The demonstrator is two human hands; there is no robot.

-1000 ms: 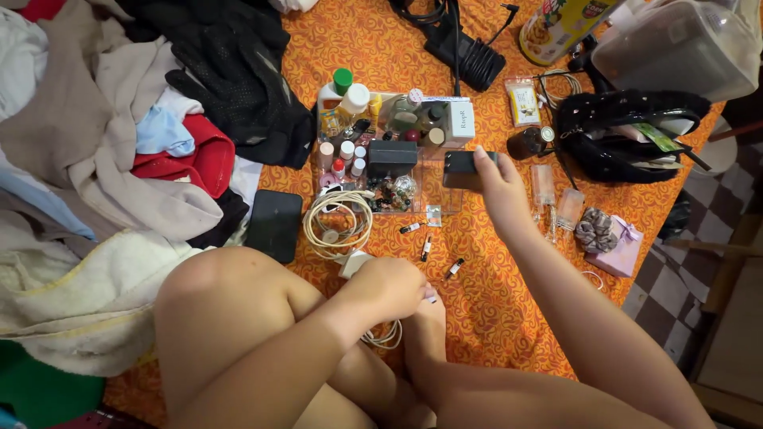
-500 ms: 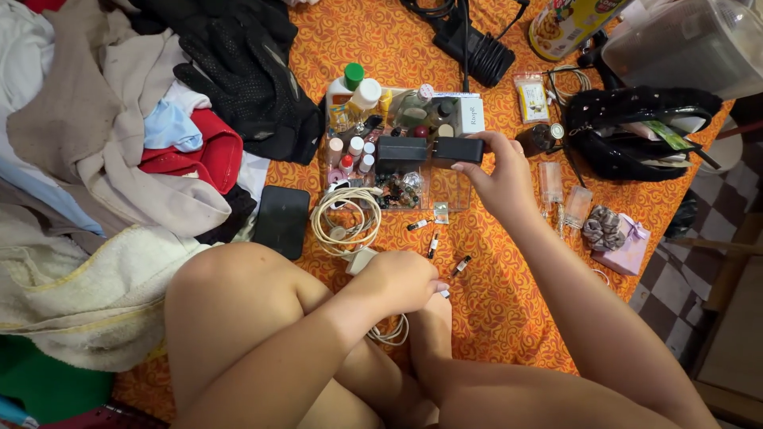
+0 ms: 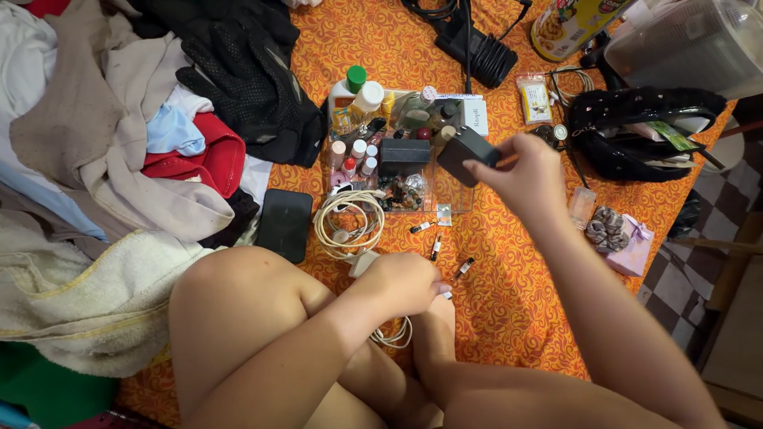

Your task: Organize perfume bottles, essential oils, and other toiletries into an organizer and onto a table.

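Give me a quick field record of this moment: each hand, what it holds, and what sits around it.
right hand: holds a small black box, tilted, above the clear organizer
left hand: closed, resting by the foot, on a white cable
organizer contents: small bottles, a second black box
nearby: coiled white cable, black phone, black bag
surface: orange patterned cloth

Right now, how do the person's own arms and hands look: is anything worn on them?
Both arms are bare up to the edge of the picture: no sleeves, gloves, watch or bracelet show. The left hand and the right hand are bare too, and no ring can be made out on the fingers that show. The nails are too small to judge.
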